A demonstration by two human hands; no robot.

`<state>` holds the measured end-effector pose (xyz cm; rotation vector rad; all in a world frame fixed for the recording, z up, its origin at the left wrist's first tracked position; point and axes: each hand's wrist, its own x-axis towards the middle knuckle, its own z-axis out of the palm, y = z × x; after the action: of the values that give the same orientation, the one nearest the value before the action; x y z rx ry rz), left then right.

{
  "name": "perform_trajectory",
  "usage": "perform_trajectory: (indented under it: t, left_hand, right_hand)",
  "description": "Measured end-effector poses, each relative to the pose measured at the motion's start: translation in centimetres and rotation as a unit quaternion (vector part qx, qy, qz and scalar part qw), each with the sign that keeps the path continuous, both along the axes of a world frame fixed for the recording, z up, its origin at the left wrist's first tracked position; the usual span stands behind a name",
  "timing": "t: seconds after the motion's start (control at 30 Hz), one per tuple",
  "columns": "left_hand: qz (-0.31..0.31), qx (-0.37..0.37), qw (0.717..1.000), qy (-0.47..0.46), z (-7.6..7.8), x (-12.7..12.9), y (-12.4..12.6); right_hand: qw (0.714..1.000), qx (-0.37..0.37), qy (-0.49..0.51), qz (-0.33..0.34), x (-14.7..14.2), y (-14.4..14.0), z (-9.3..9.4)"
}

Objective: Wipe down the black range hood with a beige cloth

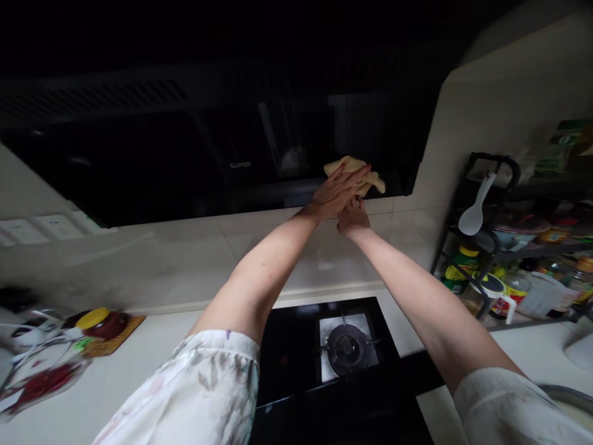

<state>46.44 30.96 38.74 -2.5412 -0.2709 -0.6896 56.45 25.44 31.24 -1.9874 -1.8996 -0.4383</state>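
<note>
My left hand (pixel 340 185) lies flat with fingers stretched out, pressing a yellow cloth (pixel 374 180) against the glossy black front of a range hood (pixel 152 167). The cloth is crumpled and sticks out above and to the right of the fingers, near the hood's lower right corner. Just below, my right hand (pixel 353 216) is closed, its fingers curled up at the hood's bottom edge beside the cloth. What those fingers hold is hidden. Both arms reach up over a black gas stove (pixel 287 364).
A round burner (pixel 347 349) sits on the stove below my arms. On the right stands a black rack (pixel 532 250) of bottles and jars, with a white rice paddle (pixel 471 219) hanging from it. A yellow-lidded jar (pixel 104 324) stands on the counter at left, near wall switches (pixel 60 227).
</note>
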Motion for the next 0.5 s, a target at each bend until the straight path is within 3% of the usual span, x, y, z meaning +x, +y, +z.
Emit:
perform_trajectory:
  t: [0.1,0.2,0.33,0.5]
  left_hand:
    - [0.066,-0.043,0.996,-0.047,-3.2,-4.5,1.7]
    - [0.131,-0.072,0.982,-0.118,-5.4,-9.1,3.0]
    - [0.187,-0.093,0.956,-0.207,-6.7,-14.9,4.4]
    - [0.265,-0.163,0.886,-0.343,-7.6,-21.0,4.4]
  right_hand:
    - [1.0,0.009,-0.007,-0.006,0.1,0.1,-0.2]
    - [0.999,0.019,-0.034,-0.008,0.3,0.1,-0.3]
    - [0.998,0.003,-0.059,-0.014,0.8,0.2,-0.3]
    - [0.997,-0.031,-0.062,-0.027,1.1,0.2,0.3]
